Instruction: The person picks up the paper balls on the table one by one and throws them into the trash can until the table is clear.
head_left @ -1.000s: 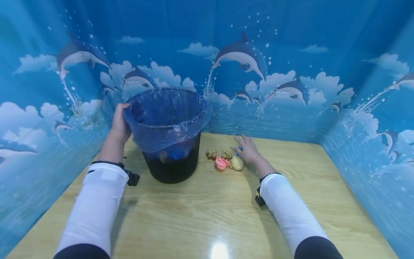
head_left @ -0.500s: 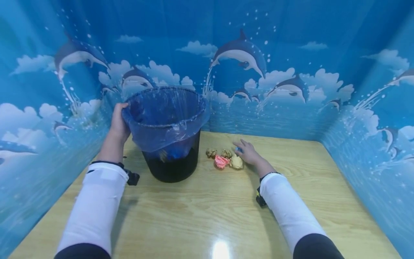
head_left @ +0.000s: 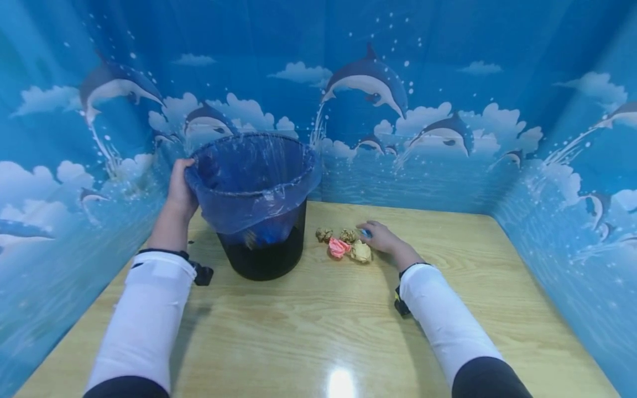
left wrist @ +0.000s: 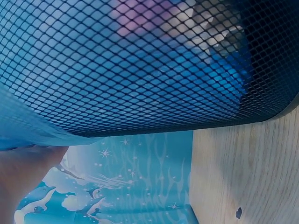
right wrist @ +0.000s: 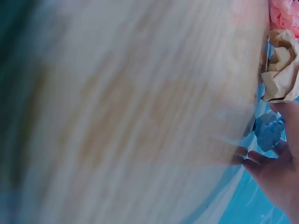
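Observation:
My left hand (head_left: 180,190) grips the rim of a black mesh trash bin (head_left: 266,260) at its left side. A translucent blue bag (head_left: 234,213) lines the bin and folds over its rim. My right hand (head_left: 383,239) has its fingers curled round a blue crumpled paper ball (right wrist: 269,130) on the table. Just left of that hand lie a beige paper ball (head_left: 361,251), a pink paper ball (head_left: 339,248) and two brown paper balls (head_left: 324,234). Through the mesh in the left wrist view, blurred pink, pale and blue contents (left wrist: 201,28) show inside the bin.
A light wood table (head_left: 298,331) carries everything. Blue dolphin-print curtains (head_left: 448,182) enclose its back and both sides. A small dark mark (left wrist: 238,213) is on the tabletop near the bin.
My right hand's fingers have drawn in from a spread pose and curled round the blue paper ball. The left hand and the bin stay in place; the view shifts slightly.

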Available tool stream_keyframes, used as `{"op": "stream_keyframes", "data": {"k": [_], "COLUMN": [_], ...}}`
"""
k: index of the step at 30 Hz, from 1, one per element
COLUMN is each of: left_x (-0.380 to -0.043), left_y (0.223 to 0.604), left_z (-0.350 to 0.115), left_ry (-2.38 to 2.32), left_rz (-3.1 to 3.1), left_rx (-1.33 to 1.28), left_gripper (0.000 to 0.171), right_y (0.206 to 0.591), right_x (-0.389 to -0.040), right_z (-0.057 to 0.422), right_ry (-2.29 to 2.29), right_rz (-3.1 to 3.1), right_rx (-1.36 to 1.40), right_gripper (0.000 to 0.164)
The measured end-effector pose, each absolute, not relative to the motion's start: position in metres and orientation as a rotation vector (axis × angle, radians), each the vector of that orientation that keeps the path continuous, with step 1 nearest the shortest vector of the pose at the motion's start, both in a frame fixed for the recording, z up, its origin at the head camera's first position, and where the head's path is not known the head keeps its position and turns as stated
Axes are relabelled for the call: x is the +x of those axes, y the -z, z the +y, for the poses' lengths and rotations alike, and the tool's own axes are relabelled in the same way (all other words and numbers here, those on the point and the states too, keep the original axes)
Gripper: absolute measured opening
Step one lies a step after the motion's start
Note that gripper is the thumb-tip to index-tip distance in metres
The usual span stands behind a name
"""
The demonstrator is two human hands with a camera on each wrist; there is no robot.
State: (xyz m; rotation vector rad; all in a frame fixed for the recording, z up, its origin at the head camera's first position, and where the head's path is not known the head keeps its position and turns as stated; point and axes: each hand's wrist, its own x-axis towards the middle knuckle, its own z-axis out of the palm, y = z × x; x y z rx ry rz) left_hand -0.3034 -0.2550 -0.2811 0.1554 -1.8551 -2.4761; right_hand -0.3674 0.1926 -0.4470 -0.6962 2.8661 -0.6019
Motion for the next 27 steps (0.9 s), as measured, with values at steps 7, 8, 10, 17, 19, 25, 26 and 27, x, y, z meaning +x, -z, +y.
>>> {"op": "stream_keyframes", "data": {"k": [7, 8, 10, 17, 19, 25, 26, 27], "left_x": [-0.3022, -0.3021, -0.3029, -0.3024, -0.3025, -0.3035, -0.3034, -0.3037], "left_y": [0.2815, 0.2814, 0.2811, 0.2815, 0.2814, 0.2801, 0.2799, 0.2799], "left_z": [-0.2552, -0.2551, -0.2549, -0.2548, -0.255, -0.2551, -0.2549, -0.255], "left_ry": [2.494, 2.496, 2.505, 2.515, 2.523, 2.537, 2.536, 2.539], "left_rz": [-1.849, -1.842, -1.832, -1.83, -1.825, -1.815, -1.817, -1.815], "left_rx": [0.15, 0.147, 0.138, 0.139, 0.134, 0.11, 0.114, 0.117], "left_gripper": [0.093, 0.094, 0.093, 0.093, 0.093, 0.092, 0.092, 0.092], "right_y": [0.4426, 0.4416, 0.4397, 0.44, 0.4401, 0.4394, 0.4393, 0.4392], "right_x": [-0.3656, -0.3653, -0.3649, -0.3652, -0.3657, -0.3678, -0.3678, -0.3677], "right_z": [0.1943, 0.1945, 0.195, 0.1972, 0.1976, 0.1992, 0.1995, 0.1999], "right_ry": [0.573, 0.568, 0.556, 0.562, 0.562, 0.571, 0.577, 0.58], "right_rz": [2.84, 2.838, 2.829, 2.816, 2.819, 2.836, 2.836, 2.838], "right_rx": [-0.693, -0.693, -0.683, -0.653, -0.657, -0.67, -0.667, -0.669], "right_gripper": [0.044, 0.044, 0.043, 0.043, 0.043, 0.041, 0.04, 0.04]}}
